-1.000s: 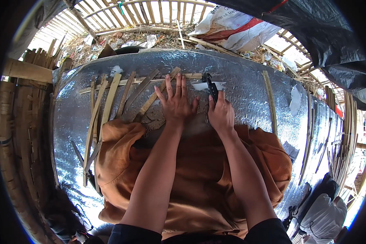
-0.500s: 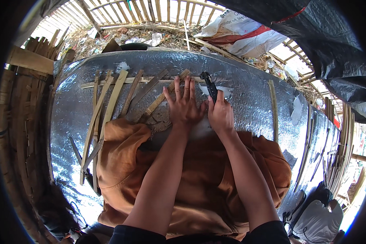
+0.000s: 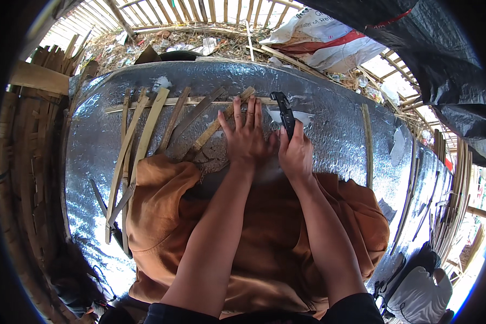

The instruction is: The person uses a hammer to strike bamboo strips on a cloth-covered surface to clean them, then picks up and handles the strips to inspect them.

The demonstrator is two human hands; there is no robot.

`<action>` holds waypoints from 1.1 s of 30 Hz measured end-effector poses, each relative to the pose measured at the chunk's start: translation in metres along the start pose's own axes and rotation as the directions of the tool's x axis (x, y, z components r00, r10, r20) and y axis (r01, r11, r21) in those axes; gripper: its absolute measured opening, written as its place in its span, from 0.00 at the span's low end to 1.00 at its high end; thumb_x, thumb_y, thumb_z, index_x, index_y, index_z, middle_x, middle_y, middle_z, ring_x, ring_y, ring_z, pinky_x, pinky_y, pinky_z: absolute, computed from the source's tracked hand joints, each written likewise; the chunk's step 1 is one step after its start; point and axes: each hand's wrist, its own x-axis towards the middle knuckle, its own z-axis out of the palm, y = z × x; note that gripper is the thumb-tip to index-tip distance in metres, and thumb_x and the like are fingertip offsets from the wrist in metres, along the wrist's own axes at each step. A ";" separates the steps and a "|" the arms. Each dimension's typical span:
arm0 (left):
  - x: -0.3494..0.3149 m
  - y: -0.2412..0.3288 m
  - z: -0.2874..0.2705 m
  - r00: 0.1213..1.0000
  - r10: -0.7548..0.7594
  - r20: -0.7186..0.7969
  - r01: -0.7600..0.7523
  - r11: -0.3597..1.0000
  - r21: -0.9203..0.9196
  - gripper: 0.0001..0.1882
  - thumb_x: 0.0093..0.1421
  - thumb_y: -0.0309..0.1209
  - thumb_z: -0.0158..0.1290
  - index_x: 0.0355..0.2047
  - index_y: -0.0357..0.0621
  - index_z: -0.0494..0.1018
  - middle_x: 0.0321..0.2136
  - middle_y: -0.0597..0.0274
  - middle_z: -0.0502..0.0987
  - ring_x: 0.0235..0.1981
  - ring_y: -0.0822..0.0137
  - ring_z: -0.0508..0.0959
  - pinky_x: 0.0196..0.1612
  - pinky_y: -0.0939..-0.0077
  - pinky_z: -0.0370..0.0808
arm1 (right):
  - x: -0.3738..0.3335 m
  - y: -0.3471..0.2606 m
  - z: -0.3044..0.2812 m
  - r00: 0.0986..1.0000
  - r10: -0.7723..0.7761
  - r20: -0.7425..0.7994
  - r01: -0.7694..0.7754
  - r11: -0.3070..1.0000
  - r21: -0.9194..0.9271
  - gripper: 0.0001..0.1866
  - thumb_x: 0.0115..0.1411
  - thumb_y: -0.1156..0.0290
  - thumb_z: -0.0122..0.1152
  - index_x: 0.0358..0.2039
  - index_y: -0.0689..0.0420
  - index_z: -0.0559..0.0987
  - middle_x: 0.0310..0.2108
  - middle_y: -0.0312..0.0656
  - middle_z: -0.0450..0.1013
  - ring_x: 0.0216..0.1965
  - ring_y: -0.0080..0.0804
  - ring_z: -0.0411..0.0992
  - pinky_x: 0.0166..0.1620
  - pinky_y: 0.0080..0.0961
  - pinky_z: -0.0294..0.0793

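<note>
My left hand (image 3: 245, 143) lies palm down with its fingers spread. Its fingertips rest where a long crosswise bamboo strip (image 3: 170, 102) meets a slanting bamboo strip (image 3: 208, 134). Beside it, my right hand (image 3: 297, 156) is closed round a short black hand tool (image 3: 285, 114) with a hooked head, a bit like a small hammer; its exact kind is unclear. The tool's head is at the right end of the crosswise strip; whether it touches is unclear. Several more bamboo strips (image 3: 152, 124) fan out to the left. Brown cloth (image 3: 270, 221) is spread beneath my forearms.
A silver foil sheet (image 3: 329, 135) covers the work surface, with a lone strip (image 3: 367, 146) on the right. A dark blade-like thing (image 3: 99, 195) lies at the left. Stacked bamboo (image 3: 24, 178) stands along the left side. A white sack (image 3: 324, 40) and black sheeting (image 3: 443, 59) are beyond.
My right hand and the black tool have shifted slightly right, away from my left fingers. My left hand keeps its spread pose on the strips. The whole view has moved a little.
</note>
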 end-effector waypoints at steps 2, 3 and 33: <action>0.002 0.001 -0.001 1.000 0.006 0.001 -0.006 1.000 0.003 0.46 0.62 0.57 0.47 0.73 0.42 0.55 0.74 0.59 0.55 0.76 0.45 0.46 0.69 0.22 0.40 | -0.001 0.002 0.000 0.999 -0.005 -0.052 0.006 1.000 0.020 0.19 0.69 0.66 0.55 0.53 0.64 0.67 0.31 0.65 0.77 0.29 0.66 0.78 0.28 0.55 0.77; 0.001 0.001 -0.001 1.000 0.011 -0.001 -0.011 1.000 0.004 0.46 0.62 0.57 0.47 0.73 0.42 0.55 0.74 0.59 0.55 0.76 0.46 0.46 0.69 0.23 0.40 | -0.001 0.000 -0.001 0.994 -0.013 -0.104 0.017 0.999 0.037 0.19 0.69 0.65 0.55 0.53 0.64 0.67 0.31 0.64 0.77 0.29 0.65 0.78 0.28 0.55 0.77; 0.003 -0.001 0.002 0.999 -0.006 0.032 0.007 1.000 -0.017 0.46 0.63 0.57 0.46 0.73 0.41 0.53 0.75 0.60 0.53 0.77 0.46 0.44 0.69 0.23 0.39 | -0.002 -0.011 -0.005 0.993 0.112 0.024 -0.110 0.991 -0.077 0.15 0.71 0.67 0.52 0.50 0.66 0.66 0.25 0.63 0.74 0.28 0.69 0.76 0.26 0.56 0.72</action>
